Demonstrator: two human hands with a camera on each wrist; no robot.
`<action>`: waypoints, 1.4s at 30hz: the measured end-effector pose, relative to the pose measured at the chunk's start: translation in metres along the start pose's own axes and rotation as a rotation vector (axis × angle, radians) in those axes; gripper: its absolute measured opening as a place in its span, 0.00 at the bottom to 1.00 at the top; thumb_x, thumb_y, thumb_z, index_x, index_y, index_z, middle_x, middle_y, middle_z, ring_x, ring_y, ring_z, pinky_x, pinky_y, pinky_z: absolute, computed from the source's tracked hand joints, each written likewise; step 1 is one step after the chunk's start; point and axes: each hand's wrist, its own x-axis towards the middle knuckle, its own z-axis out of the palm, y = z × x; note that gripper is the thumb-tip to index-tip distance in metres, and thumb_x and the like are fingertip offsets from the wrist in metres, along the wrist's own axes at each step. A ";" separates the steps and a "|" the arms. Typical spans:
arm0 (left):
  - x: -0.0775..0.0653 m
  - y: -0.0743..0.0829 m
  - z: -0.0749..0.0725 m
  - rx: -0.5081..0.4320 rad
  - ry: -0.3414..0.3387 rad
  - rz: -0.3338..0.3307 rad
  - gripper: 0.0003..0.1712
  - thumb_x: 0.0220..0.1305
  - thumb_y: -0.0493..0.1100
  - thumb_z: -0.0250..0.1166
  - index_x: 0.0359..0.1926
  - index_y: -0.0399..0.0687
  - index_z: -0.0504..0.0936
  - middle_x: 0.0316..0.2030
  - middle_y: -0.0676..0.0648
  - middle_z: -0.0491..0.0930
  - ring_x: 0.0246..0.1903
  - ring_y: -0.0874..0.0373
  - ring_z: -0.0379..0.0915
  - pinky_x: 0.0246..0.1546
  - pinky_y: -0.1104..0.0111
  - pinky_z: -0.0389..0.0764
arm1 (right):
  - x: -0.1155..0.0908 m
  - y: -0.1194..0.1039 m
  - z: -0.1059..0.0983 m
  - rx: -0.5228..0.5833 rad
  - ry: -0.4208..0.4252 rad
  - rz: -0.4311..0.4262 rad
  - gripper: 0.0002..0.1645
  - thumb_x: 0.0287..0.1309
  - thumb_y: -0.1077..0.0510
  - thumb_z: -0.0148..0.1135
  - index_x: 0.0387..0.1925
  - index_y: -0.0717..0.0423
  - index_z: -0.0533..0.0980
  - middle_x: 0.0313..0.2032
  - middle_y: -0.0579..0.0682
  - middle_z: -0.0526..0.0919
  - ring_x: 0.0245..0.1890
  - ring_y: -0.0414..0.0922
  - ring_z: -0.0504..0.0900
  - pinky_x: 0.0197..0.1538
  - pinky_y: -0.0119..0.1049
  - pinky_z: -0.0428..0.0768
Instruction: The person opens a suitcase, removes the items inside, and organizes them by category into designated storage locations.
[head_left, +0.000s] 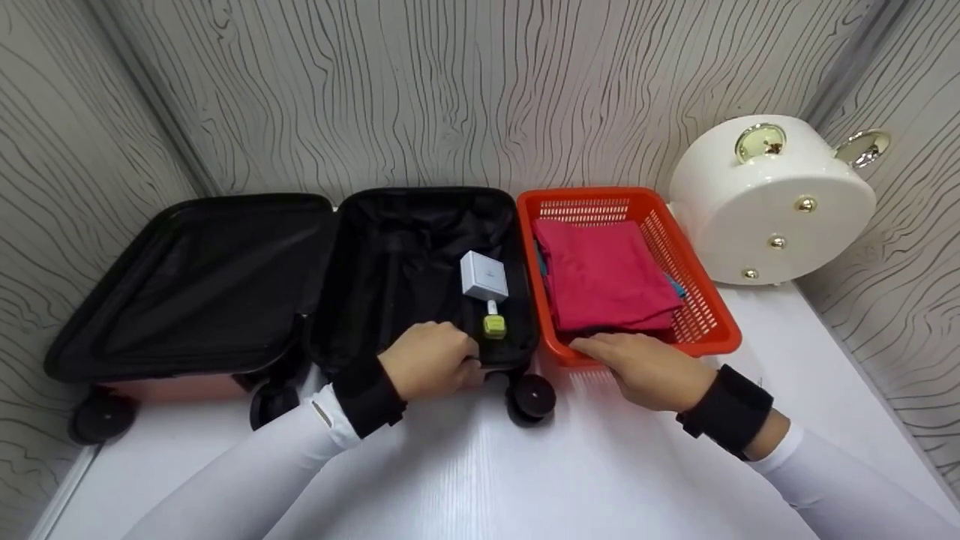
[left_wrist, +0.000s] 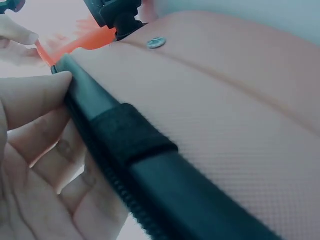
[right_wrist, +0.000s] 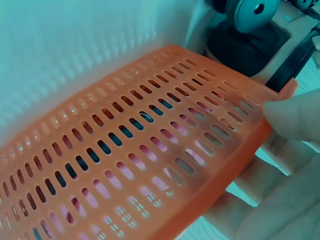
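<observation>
My left hand (head_left: 431, 362) holds the near rim of the open suitcase's right half, with the thumb on the outer side of the suitcase edge (left_wrist: 150, 162) in the left wrist view. Inside that black-lined half (head_left: 364, 285) lie a small white box (head_left: 484, 276) and a small yellow-green bottle (head_left: 494, 325) with a white cap. The near rim of an orange plastic basket (head_left: 716, 346) is pinched by my right hand (head_left: 649, 371), its thumb outside and fingers over the rim. A folded pink-red cloth (head_left: 607, 277) lies in the basket on top of teal and dark fabric.
The suitcase's other half (head_left: 202, 292) lies flat on the left, black lining up. Right of the basket stands a round white case (head_left: 750, 195) with gold knobs. Black suitcase wheels (head_left: 531, 397) stick out toward me over the white table (head_left: 525, 480). Wood-grain panels (head_left: 420, 97) enclose the back and sides.
</observation>
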 end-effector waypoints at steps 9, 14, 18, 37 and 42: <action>-0.002 0.000 0.003 0.044 0.018 0.004 0.07 0.65 0.41 0.74 0.29 0.47 0.91 0.28 0.46 0.90 0.29 0.47 0.87 0.31 0.51 0.85 | 0.023 0.018 0.003 0.023 0.025 0.069 0.27 0.71 0.69 0.65 0.69 0.57 0.78 0.54 0.55 0.87 0.53 0.53 0.87 0.63 0.55 0.86; -0.003 0.000 0.004 0.040 0.016 0.004 0.06 0.65 0.41 0.74 0.29 0.48 0.90 0.27 0.47 0.90 0.29 0.47 0.87 0.30 0.51 0.85 | 0.036 0.026 0.003 0.054 0.012 0.100 0.28 0.72 0.70 0.63 0.70 0.57 0.77 0.56 0.56 0.87 0.56 0.55 0.86 0.65 0.56 0.84; -0.003 -0.001 0.005 0.030 0.021 0.007 0.07 0.64 0.42 0.74 0.28 0.48 0.90 0.26 0.47 0.89 0.28 0.48 0.86 0.30 0.51 0.85 | 0.045 0.032 0.003 0.079 0.011 0.116 0.28 0.72 0.70 0.63 0.71 0.56 0.76 0.56 0.58 0.86 0.55 0.56 0.85 0.66 0.57 0.84; -0.003 -0.002 0.006 0.003 0.001 0.004 0.09 0.67 0.44 0.73 0.29 0.48 0.90 0.27 0.47 0.89 0.29 0.47 0.86 0.30 0.51 0.85 | 0.076 0.052 0.000 0.103 0.019 0.201 0.33 0.72 0.73 0.57 0.75 0.60 0.73 0.64 0.63 0.82 0.65 0.62 0.81 0.73 0.60 0.77; -0.003 -0.003 0.005 0.014 0.012 0.010 0.09 0.67 0.43 0.74 0.28 0.47 0.89 0.27 0.46 0.89 0.30 0.47 0.87 0.31 0.50 0.85 | 0.081 0.052 0.000 0.087 0.015 0.193 0.32 0.72 0.74 0.56 0.75 0.62 0.73 0.66 0.65 0.82 0.67 0.63 0.80 0.74 0.60 0.76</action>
